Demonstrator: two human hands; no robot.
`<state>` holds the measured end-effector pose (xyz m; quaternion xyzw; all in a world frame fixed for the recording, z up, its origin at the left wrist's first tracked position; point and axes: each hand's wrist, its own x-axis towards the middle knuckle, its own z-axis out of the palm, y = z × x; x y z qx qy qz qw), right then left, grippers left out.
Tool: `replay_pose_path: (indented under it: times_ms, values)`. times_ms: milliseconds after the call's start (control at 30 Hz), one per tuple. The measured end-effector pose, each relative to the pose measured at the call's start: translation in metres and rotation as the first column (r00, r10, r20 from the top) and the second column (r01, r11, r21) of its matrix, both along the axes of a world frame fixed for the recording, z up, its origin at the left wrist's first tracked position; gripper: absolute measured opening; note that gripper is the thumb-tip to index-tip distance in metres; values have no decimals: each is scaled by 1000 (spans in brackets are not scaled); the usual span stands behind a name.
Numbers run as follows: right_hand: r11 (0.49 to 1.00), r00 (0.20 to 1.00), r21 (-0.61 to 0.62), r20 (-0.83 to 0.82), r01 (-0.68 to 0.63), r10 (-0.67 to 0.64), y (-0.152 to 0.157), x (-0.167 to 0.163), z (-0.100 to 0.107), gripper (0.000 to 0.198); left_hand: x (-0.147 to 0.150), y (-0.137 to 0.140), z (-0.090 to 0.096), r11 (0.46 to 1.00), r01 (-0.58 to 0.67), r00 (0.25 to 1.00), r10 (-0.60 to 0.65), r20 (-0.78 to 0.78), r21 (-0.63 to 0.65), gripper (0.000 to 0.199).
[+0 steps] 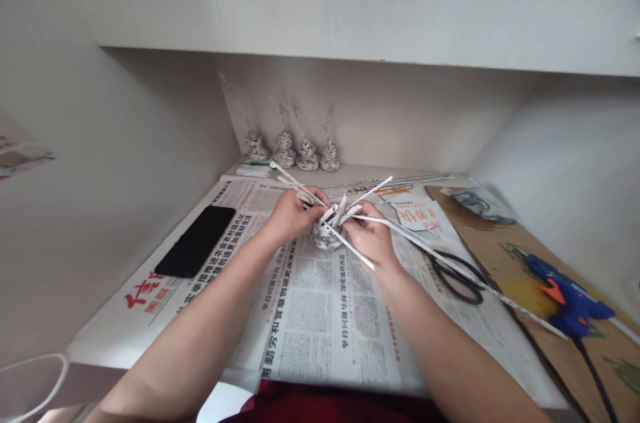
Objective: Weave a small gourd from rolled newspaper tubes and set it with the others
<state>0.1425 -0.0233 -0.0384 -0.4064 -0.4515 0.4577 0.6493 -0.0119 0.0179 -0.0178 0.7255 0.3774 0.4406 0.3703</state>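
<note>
With a small, round woven form of grey-and-white paper [327, 240] as the clock's centre, the left hand [294, 213] bears on it from ten o'clock and the right hand [374, 236] from three. Both are nearly closed, thumbs and fingers curled in around its rim, likely to steady the weave while leaving its stiff white paper strips [353, 248] free to splay outward; exactly which strip each fingertip pinches is hard to tell. The printed newspaper sheets [320, 336] beneath probably shield the white desk [363, 175].

One long pale paper strip [520, 311] runs out past three o'clock, over the black-handled scissors [467, 301], so it hampers lifting them, and ends near the blue glue gun with an orange trigger [570, 300]. That gun lies on a flat brown cardboard sheet [500, 246], presumably to catch drips. A crumpled grey plastic bag [483, 204] sits between two and three. At nine, well apart, lies a black rectangular phone [196, 241]; at eleven, four tapered woven paper pieces [307, 156] stand against the back wall [400, 116], out of the way
</note>
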Motion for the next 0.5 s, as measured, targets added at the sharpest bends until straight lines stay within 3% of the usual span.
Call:
replay_pose_path:
  times_ms: [133, 367, 433, 500]
  values:
    - [1000, 995, -27, -96, -11, 8, -1, 0, 0, 27, 2, 0, -3, 999, -30, 1000, 30, -3, 32, 2]
    - [984, 988, -176, -152, -39, 12, -1, 1, 2, 25, 6, -4, -1, 991, -45, 998, 50, -32, 125, 5]
    - [987, 989, -162, -147, -13, -11, 0, 0, 0, 24, 6, -6, 1, 990, -36, 999, 39, -19, 136, 6]
    - [996, 995, -73, -85, 46, -52, 1, -1, -4, 22, 6, -7, 3, 989, -41, 999, 44, -16, 140, 5]
